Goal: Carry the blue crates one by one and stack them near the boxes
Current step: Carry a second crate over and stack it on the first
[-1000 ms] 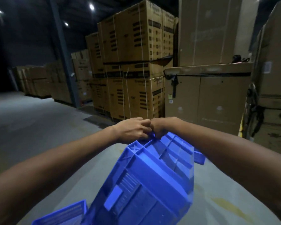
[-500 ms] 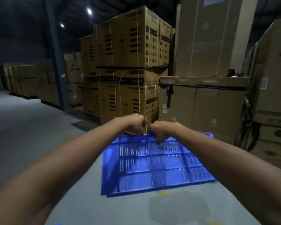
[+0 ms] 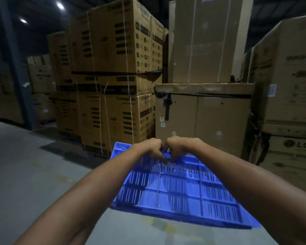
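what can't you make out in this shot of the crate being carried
- Head view, left hand and right hand: fingertips hidden, curled over the crate rim.
- Head view, crate's far side: hidden behind its own slotted face.
- Head view, labels on the box: too small to read.

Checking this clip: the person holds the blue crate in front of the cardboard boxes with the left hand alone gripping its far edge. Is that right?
Not quite. The head view shows both hands on it: the left hand and the right hand grip the far edge of the blue crate side by side. The rest holds: the crate is held in front of the cardboard boxes.
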